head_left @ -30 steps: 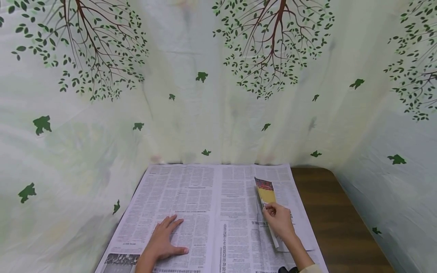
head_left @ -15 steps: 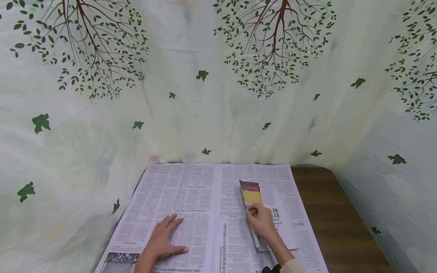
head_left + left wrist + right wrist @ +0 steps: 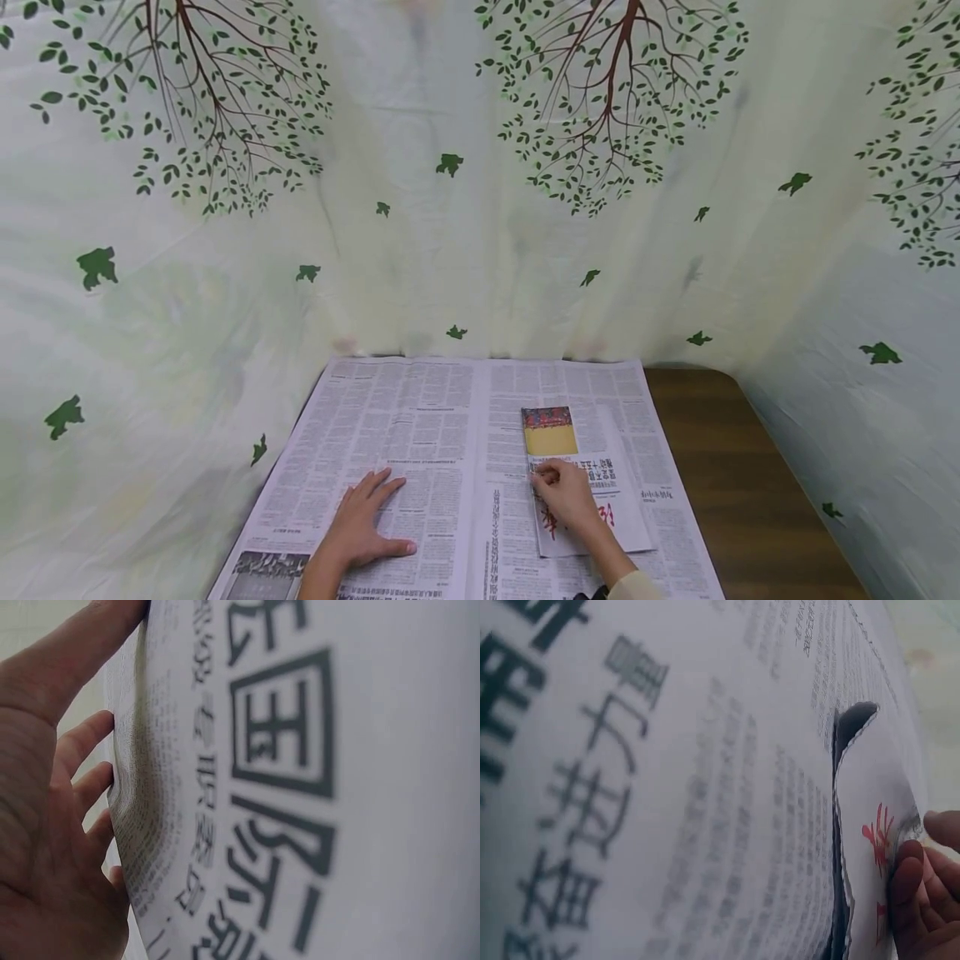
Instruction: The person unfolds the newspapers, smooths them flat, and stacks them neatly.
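A large printed newspaper [image 3: 408,417] lies spread out with a fold down its middle. My left hand [image 3: 358,529] rests on its left page, fingers spread; the left wrist view shows the fingertips against the paper. Upon the right page lies a smaller folded piece of newspaper [image 3: 551,442], with a red and yellow picture at its far end and red characters lower down. My right hand [image 3: 572,500] pinches this piece at its left edge between thumb and fingers. In the right wrist view, the folded newspaper [image 3: 866,795] has a jagged edge slightly lifted off the sheet below.
Brown wooden table [image 3: 738,483] shows along the right side of the spread sheet. Behind and at both sides hangs a pale cloth [image 3: 405,267] printed with trees and green leaves. A dark photo [image 3: 266,575] is printed at the sheet's near left corner.
My right hand has moved left with the pinched edge of the folded newspaper. The piece, earlier seen as a narrow raised strip, now lies flatter and shows its red characters. The left hand stays put.
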`<state>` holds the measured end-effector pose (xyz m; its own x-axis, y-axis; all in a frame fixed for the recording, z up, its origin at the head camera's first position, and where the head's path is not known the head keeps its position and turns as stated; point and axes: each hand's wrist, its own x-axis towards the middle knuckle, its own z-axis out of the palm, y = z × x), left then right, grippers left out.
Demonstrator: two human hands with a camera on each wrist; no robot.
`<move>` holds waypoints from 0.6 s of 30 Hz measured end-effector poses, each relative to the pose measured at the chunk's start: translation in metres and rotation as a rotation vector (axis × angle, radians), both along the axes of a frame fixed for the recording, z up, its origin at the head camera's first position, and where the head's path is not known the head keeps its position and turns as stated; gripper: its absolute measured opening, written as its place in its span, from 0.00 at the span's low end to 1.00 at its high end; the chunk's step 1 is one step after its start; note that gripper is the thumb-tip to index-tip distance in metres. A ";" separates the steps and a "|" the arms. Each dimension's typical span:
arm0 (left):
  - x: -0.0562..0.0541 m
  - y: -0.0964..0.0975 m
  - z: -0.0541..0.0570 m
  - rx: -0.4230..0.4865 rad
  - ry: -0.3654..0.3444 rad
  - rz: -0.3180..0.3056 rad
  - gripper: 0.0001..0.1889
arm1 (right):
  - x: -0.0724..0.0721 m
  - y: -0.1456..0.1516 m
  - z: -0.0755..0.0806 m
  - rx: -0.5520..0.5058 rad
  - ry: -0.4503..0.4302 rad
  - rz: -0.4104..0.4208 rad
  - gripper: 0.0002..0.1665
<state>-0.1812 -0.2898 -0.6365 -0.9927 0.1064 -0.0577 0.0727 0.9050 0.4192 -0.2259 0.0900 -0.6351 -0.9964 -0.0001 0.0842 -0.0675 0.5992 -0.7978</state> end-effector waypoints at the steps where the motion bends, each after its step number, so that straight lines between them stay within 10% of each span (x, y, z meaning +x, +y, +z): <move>1: 0.000 0.000 0.000 0.001 0.000 0.001 0.66 | 0.001 0.002 -0.001 0.006 0.004 -0.010 0.09; 18: 0.001 0.001 0.001 0.012 -0.021 0.008 0.67 | 0.019 0.110 0.001 0.257 -0.029 -0.224 0.18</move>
<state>-0.1804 -0.2890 -0.6355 -0.9921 0.0990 -0.0768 0.0565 0.9005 0.4313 -0.2064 0.1996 -0.6343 -0.9760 0.2020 0.0812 0.1096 0.7782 -0.6183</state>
